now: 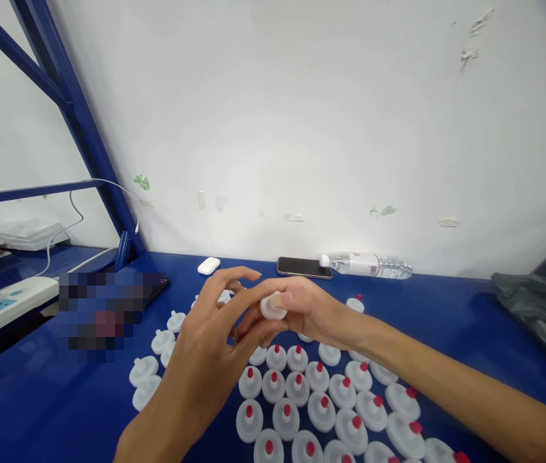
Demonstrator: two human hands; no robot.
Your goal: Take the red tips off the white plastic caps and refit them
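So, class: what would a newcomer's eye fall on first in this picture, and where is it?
First, the two hands meeting mid-frame: the left hand and right hand pinch one white cap above the blue table. Next, the rows of red-tipped caps packed below them, with plain caps scattered to the left.

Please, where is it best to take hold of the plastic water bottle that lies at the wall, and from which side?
The water bottle lies on its side along the wall, cap toward the phone. Probably best to grip the round body at mid-length, coming from above and the near side, since the wall blocks the far side.
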